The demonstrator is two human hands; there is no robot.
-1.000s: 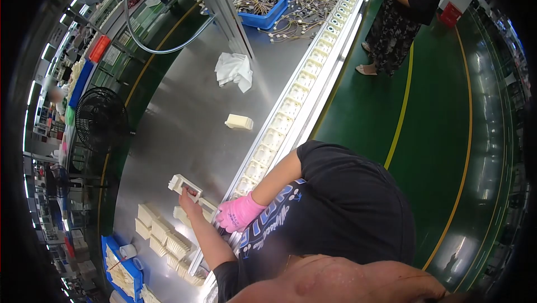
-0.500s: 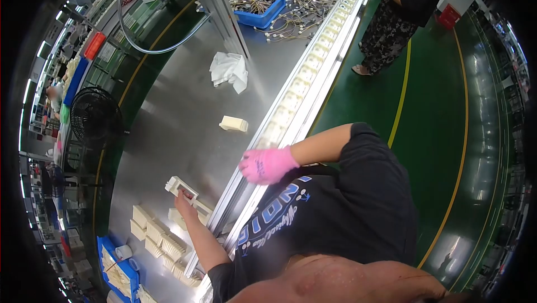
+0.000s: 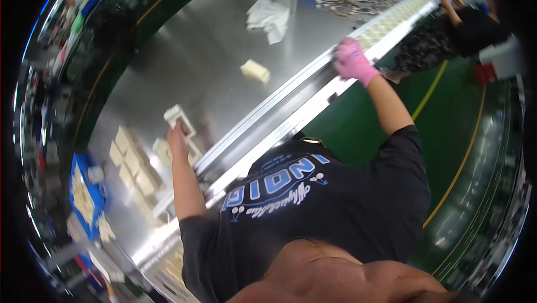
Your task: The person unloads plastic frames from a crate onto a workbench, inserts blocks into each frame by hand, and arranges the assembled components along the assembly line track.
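The gloved right hand now lies farther along the rail, beside the row of white pieces, which has shifted outward; its fingers curl, grip unclear through blur. The left hand still grips a white frame over the metal counter, long axis slanting upper left to lower right. The floor is green.

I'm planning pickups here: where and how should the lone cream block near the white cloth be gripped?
Probably across its long sides, near the middle, from above: the block looks longer than wide and lies on the table, apart from the cloth. Blur hides finer detail.
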